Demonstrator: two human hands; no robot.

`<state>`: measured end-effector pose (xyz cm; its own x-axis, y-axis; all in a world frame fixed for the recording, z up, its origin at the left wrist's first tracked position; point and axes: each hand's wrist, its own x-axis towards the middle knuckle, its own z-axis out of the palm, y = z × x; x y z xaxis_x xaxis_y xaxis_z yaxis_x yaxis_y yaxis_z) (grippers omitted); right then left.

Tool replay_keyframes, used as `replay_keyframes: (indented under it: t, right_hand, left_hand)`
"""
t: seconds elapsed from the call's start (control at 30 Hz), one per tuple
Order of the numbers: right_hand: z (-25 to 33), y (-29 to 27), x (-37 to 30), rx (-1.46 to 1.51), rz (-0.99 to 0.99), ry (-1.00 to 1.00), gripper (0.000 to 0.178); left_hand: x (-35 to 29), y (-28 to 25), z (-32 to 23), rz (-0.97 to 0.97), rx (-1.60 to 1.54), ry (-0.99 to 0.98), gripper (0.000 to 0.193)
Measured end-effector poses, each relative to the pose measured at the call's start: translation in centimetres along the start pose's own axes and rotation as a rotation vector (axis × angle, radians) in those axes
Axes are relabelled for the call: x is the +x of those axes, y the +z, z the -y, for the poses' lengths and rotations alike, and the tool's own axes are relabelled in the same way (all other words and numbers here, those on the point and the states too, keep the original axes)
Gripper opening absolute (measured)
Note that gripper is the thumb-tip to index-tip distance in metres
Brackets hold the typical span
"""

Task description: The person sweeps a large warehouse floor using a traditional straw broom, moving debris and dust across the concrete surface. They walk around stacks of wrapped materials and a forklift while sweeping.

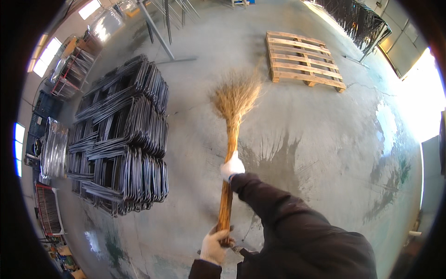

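Observation:
I hold a straw broom (232, 132) out in front of me, its bundled handle running away from me and its fanned bristles at the far end. My right hand (232, 167), in a white glove, is closed around the middle of the handle. Closer to my body, my left hand (214, 246), also gloved, grips the handle's near end. Beyond the hands the bristles spread over the grey concrete floor (195, 153); whether they touch it I cannot tell. Dark wet-looking streaks (274, 156) mark the floor right of the handle.
Stacked bent metal frames (125, 135) stand close on the left. A wooden pallet (304, 58) lies on the floor at the far right. Behind the stack rises a grey metal post (158, 32) on a flat foot. Dark rods hang from a rack (350, 21) at the back right.

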<state>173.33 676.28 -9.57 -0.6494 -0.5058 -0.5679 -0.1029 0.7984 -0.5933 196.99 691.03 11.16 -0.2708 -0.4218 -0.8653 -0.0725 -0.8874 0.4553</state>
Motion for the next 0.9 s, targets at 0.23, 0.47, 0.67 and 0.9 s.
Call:
replay_keyframes:
  t: [0.23,0.47,0.67,0.9]
  right_hand:
    - [-0.7,-1.8,28.5,-0.948,0.185,-0.429,0.082]
    - [-12.6,8.5,3.2,-0.459,0.280,0.147,0.108]
    - [-14.0,14.6,-23.3,-0.484,0.667,0.139,0.104]
    - [-21.1,22.3,-40.3,-0.564,1.099,0.037,0.087]
  left_hand:
    - [15.6,12.5,-9.7,0.159,0.032,-0.034,0.015]
    - [12.2,4.3,0.3,-0.101,0.333,-0.308,0.019]
    - [0.8,-7.0,10.1,-0.416,0.163,-0.318,0.030]
    - [-14.6,-17.2,26.3,-0.599,0.049,-0.375,0.045]
